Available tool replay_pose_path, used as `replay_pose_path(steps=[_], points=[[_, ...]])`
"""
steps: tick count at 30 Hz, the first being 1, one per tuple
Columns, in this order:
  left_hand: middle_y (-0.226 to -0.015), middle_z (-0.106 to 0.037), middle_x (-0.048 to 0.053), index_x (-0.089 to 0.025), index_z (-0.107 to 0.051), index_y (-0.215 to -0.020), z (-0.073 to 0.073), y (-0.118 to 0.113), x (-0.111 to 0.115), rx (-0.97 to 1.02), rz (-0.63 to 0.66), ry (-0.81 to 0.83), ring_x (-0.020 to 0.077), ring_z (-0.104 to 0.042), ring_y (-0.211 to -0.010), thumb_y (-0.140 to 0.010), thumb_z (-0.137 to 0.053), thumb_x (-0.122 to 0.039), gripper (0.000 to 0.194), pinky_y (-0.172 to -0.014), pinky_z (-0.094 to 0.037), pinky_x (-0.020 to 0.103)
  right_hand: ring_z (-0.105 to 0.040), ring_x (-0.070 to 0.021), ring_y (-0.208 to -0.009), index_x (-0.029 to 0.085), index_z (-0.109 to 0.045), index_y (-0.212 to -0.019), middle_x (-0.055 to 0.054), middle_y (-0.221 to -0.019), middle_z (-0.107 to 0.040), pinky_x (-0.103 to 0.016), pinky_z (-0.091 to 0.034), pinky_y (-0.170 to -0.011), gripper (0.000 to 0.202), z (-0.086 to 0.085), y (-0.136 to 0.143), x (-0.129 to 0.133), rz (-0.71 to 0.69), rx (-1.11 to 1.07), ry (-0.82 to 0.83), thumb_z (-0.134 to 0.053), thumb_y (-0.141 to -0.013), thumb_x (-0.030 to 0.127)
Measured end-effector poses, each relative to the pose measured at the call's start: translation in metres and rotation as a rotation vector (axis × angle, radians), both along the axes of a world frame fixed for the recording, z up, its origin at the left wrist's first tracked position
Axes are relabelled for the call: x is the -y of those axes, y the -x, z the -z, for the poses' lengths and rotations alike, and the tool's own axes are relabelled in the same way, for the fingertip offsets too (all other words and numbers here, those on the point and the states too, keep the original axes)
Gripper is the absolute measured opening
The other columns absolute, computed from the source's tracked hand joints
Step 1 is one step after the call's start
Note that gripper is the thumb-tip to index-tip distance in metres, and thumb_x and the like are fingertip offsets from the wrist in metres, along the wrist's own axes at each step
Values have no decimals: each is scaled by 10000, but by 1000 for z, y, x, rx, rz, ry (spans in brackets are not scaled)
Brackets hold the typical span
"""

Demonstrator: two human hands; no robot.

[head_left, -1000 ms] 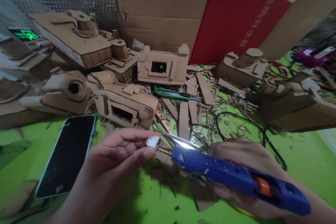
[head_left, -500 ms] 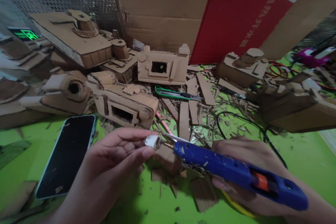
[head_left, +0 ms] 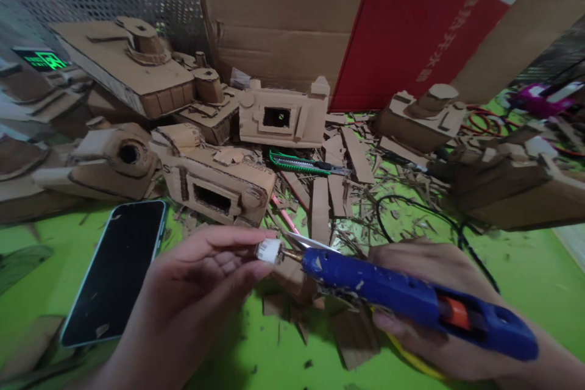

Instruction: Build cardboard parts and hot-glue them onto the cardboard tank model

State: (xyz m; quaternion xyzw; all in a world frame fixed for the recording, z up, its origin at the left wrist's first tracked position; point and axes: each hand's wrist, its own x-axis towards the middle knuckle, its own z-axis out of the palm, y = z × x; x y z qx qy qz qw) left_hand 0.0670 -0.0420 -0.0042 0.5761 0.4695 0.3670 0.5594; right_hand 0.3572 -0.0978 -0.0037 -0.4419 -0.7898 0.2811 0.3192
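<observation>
Between the thumb and fingers of my left hand (head_left: 196, 292) is a small rolled cardboard piece (head_left: 269, 251) with a white printed outside. My right hand (head_left: 434, 292) grips a blue glue gun (head_left: 370, 280) with an orange part in its body. The gun's metal nozzle (head_left: 292, 254) points left and is at the near end of the roll; whether it touches cannot be made out. Just beyond my left hand stands a cardboard camera model (head_left: 214, 177) with a rectangular opening. A second such model (head_left: 283, 113) is behind it.
A phone (head_left: 116, 274) lies left of my left hand. A green utility knife (head_left: 306, 162) rests among cardboard scraps (head_left: 342, 164). Several cardboard models, one large (head_left: 128, 67), stand at the left. More stand at the right, near a black cable (head_left: 406, 198). Large cardboard boxes (head_left: 283, 18) rise behind.
The rolled piece has turned in my left fingers, showing more of its white side, and shifted slightly right. My right hand and the glue gun are nearly still.
</observation>
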Motion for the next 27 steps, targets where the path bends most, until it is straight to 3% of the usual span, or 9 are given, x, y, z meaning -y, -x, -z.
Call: replay_pose_path(steps=[3,8,11,14,20,23,27], points=[[-965,-899,-24,-341,-853,-1108,2,3,1,-67,-3,-81,111,-788,-674,-904,-887,-330,208,-649,-627,128,-541,-114,-535,290,-534,-908,86,-706,-554,-270,-414,-539,235,-1,0,-1,-35,-16,30,-728,-999,389],[-1108,-898,-27,-372,-844,-1099,5,6,2,-128,-25,-171,108,-774,-636,-911,-868,-372,189,-562,-600,140,-553,-124,-555,288,-550,-915,78,-720,-567,-284,-410,-564,220,-2,-2,1,-52,-23,66,-748,-975,364],[-1002,-896,-32,-372,-841,-1105,4,5,2,-111,-19,-166,110,-768,-615,-924,-857,-366,181,-545,-589,143,-540,-128,-551,284,-529,-908,76,-717,-552,-291,-390,-555,229,-3,-3,1,-30,16,45,-740,-973,349],[-837,-869,-49,-372,-845,-1105,2,3,2,-75,8,-145,98,-752,-596,-932,-853,-350,174,-564,-583,121,-514,-123,-537,285,-500,-895,82,-703,-526,-285,-376,-546,236,-4,-2,0,-8,29,6,-717,-980,321],[-893,-891,-52,-366,-844,-1103,2,3,0,-47,14,-101,77,-771,-663,-928,-861,-324,181,-670,-598,88,-462,-110,-511,281,-478,-882,88,-701,-489,-273,-356,-525,250,-3,-1,-2,-12,6,-10,-714,-964,281],[-866,-885,-59,-371,-838,-1117,4,3,0,-71,-4,-103,69,-760,-648,-928,-862,-333,194,-666,-593,76,-495,-119,-535,280,-490,-886,84,-704,-508,-286,-373,-550,257,-1,-3,1,-30,26,10,-739,-943,301],[-988,-900,-40,-360,-844,-1117,3,3,0,-62,2,-97,75,-785,-693,-927,-865,-323,195,-684,-608,78,-536,-120,-554,280,-522,-900,80,-712,-561,-285,-401,-569,240,0,-4,2,-55,-16,35,-753,-937,334]])
